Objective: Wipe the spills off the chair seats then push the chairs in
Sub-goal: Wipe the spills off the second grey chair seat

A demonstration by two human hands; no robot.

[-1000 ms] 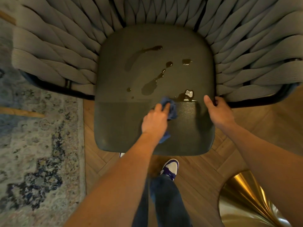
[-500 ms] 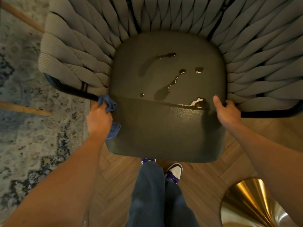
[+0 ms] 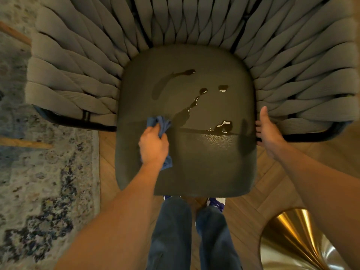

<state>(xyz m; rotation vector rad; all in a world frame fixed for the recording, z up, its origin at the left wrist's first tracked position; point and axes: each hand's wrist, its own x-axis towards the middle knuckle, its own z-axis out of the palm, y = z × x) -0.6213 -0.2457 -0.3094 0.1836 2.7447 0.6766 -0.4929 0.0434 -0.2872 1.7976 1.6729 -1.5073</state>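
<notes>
The left hand squeezes the blue cloth on the chair seat, beside the wet spills. The right hand, fingers loose, steadies the seat's edge so it stays put.

Herringbone wood floor, patterned rug left, gold base lower right

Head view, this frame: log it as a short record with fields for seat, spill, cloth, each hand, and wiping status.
seat: dark leather-like chair seat, ringed by a grey woven backrest
spill: dark liquid puddles, several patches across the seat middle
cloth: crumpled blue cloth, on the seat at the left end of the spill
left hand: grips the cloth
right hand: open, at the seat's right edge
status: spill mostly unwiped
</notes>
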